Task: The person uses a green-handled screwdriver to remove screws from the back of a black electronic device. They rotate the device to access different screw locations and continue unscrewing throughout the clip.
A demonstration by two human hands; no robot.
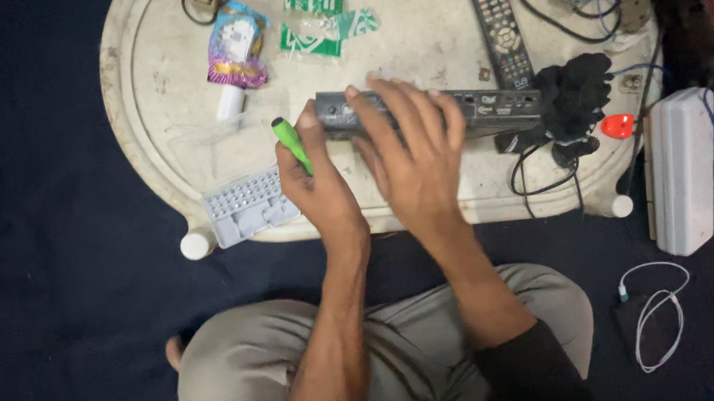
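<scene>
A black set-top box [494, 106] lies across the middle of a low white oval table [155, 114]. My right hand [413, 158] rests on top of it with fingers spread and reaching over its far edge, holding it down. My left hand [323, 195] is closed around a green-handled screwdriver [288, 138], and its thumb touches the box's left end. The screwdriver's tip is hidden behind my hand.
A grey bit case [247, 207] sits at the table's front left edge. Snack packets [235, 53] lie at the back, with a black remote [501, 32] at the back right. A black glove [574, 94] and cables lie by the box's right end. A white case [682, 171] stands on the floor.
</scene>
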